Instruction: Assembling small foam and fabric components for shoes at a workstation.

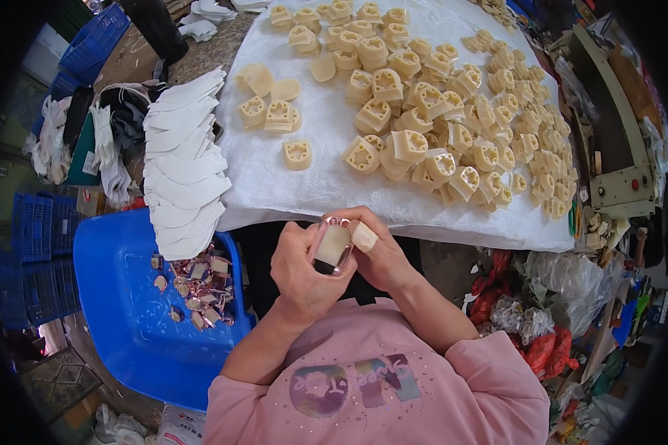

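Held in front of my chest is a small shiny pinkish box-like piece (332,245) with a pale cream face and reflective sides. My left hand (297,263) is closed around its left side, thumb along the lower edge. From the other side my right hand (382,256) grips it too, its fingers behind the top edge. A cream-coloured wrap (364,237) covers the right thumb. Just beyond my hands, on a white cloth (274,196), lie many cream moulded pieces (416,119) with holes in one face. A single cream piece (298,154) sits apart from the heap.
At my left stands a blue plastic basin (119,297) with shiny pinkish pieces (204,285) inside. White curved sheets (185,163) overlap along the cloth's left edge. Blue crates (41,256) stand further left. Red plastic bags (545,352) and clear plastic (571,285) lie at the right.
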Motion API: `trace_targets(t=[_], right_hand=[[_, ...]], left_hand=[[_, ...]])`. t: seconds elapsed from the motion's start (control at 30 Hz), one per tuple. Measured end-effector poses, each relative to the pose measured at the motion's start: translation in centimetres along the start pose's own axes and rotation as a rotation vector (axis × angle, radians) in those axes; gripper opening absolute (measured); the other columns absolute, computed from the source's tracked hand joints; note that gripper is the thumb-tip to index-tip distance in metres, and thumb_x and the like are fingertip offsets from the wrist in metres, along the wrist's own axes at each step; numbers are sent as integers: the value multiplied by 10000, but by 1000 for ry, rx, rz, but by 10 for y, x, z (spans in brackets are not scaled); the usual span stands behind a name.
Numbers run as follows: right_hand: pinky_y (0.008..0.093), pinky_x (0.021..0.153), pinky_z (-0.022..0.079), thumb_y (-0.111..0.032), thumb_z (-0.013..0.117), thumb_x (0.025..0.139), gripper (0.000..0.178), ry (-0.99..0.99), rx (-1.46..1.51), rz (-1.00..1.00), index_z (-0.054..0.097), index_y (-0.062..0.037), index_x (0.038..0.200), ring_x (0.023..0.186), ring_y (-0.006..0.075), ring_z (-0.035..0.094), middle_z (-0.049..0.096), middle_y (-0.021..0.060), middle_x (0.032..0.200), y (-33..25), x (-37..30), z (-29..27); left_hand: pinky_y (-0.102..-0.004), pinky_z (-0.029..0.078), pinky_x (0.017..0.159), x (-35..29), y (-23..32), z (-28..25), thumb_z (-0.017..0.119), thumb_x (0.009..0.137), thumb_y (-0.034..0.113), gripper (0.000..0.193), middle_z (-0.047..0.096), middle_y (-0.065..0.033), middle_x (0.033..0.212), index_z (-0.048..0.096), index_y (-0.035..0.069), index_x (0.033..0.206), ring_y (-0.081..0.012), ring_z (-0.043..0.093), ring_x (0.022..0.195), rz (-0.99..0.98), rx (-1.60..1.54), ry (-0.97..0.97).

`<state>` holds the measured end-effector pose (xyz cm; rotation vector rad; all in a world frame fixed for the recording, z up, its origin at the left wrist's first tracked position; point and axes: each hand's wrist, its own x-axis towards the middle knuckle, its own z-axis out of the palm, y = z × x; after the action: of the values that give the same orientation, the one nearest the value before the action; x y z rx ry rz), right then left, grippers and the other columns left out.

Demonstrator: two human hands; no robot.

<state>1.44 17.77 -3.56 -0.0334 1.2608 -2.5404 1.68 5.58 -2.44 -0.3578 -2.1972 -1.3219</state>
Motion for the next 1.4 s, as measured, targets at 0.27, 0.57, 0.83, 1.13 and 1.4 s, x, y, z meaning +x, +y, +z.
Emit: trace_targets(t=[0.27,0.57,0.83,1.13,1.4], right_hand=[[339,765,464,-174,415,927,290,-40,-1006,-261,526,7,1125,859,277,607,599,167,977,-9,6,10],[255,550,465,0,552,827,62,-586,-8,-516,610,9,805,642,196,574,627,120,766,-85,-4,113],[284,527,443,-17,587,809,83,-723,295,-157,548,-50,744,611,191,546,604,103,759,-116,-2,136],[288,735,475,-19,600,799,176,-127,-1052,-369,589,21,970,766,176,596,624,98,898,-8,128,73],[405,684,474,-14,609,759,252,-48,-1415,-319,570,15,1006,761,315,604,619,168,883,28,152,86]], left_hand=[[-286,451,512,-5,-16,-12,796,571,57,442,513,-83,718,522,22,916,-210,542,568,-68,-34,27],[-303,434,720,-35,-65,-81,701,657,26,391,510,-113,903,501,-1,991,-198,519,784,-242,153,183],[-384,369,876,-86,-104,-143,677,683,16,453,421,-159,1058,512,11,1106,-302,429,1015,-529,595,272],[-407,373,900,-15,-85,-138,642,653,-14,398,502,-136,1065,599,30,1046,-317,471,1028,-157,488,234],[-415,383,881,34,-89,-109,666,654,19,297,541,-99,1048,633,59,947,-285,504,1082,78,483,-8]])
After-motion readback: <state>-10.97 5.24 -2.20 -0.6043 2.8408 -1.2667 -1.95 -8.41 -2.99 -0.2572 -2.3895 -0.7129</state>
